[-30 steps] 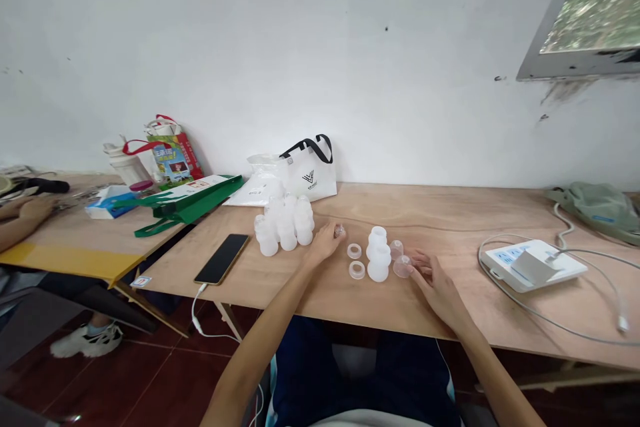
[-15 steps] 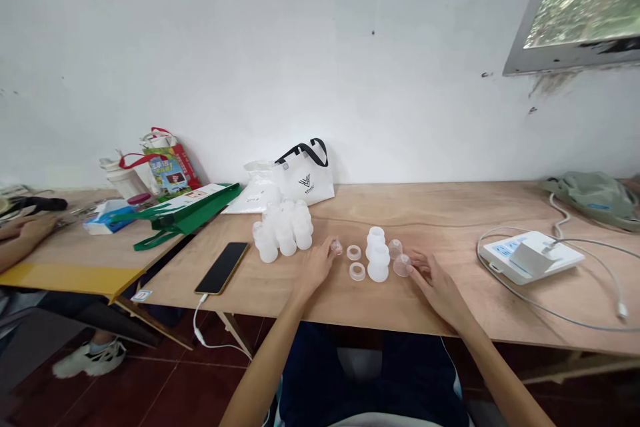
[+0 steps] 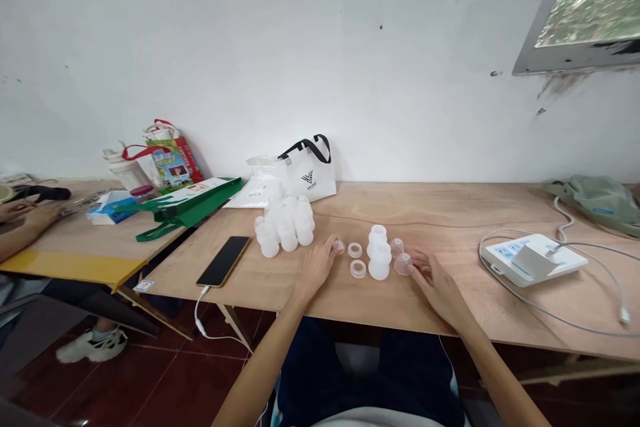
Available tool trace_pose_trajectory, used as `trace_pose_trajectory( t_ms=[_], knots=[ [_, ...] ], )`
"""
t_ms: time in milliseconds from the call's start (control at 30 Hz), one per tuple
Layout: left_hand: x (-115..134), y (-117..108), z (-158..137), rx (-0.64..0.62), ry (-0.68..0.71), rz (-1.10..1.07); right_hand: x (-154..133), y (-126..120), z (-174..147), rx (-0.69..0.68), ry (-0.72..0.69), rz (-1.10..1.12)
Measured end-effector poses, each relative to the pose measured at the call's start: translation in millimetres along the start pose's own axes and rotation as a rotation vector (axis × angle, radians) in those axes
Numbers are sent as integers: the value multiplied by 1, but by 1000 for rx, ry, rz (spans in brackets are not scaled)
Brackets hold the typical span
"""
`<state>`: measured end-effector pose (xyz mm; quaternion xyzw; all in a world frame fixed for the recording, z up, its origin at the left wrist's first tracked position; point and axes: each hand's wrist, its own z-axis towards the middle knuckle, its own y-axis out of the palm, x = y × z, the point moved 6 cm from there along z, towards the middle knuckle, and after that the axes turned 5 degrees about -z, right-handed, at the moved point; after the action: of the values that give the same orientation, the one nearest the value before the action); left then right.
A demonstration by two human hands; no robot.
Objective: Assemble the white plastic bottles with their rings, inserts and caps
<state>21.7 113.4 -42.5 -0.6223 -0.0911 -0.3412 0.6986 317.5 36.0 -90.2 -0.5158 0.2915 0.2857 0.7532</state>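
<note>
My left hand (image 3: 319,268) rests on the table, its fingertips closed at the edge of a small clear bottle nipple (image 3: 339,246). Right of that lie two white rings (image 3: 357,269), one behind the other. Two frosted white baby bottles without tops (image 3: 379,262) stand beside the rings. Close to their right are two clear dome caps (image 3: 403,264). My right hand (image 3: 435,281) has its thumb at the nearer cap, with its fingers stretched out and apart. A cluster of several frosted bottles (image 3: 287,230) stands to the left, beyond my left hand.
A phone (image 3: 223,261) on a white cable lies at left. White bags (image 3: 313,177) lean at the wall, with a green bag (image 3: 195,207) beside them. A power strip (image 3: 535,258) with cables and a grey-green pouch (image 3: 597,200) are at right. Another person's hands (image 3: 35,223) are far left.
The view has shifted slightly. My hands stay almost in place, and a little more of the nipple shows at my left fingertips. The other person's hands have moved slightly.
</note>
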Motion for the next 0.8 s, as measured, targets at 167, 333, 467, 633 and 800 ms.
trace_pose_trajectory(
  t_ms=[167, 333, 467, 633, 800],
  knots=[
    [7, -1, -6, -29, 57, -2, -3, 0, 0, -10, 1, -40],
    [4, -1, -6, 51, 93, -123, -5, -1, -1, -12, 4, -68],
    [0, -9, -6, 193, 95, -300, -6, -2, -1, -7, 3, -60],
    [0, -17, -12, 27, 143, -282, -8, -4, -1, 8, -16, -70],
    [-7, -7, -18, -303, 117, -302, -10, -3, -2, -10, -12, -102]
  ],
)
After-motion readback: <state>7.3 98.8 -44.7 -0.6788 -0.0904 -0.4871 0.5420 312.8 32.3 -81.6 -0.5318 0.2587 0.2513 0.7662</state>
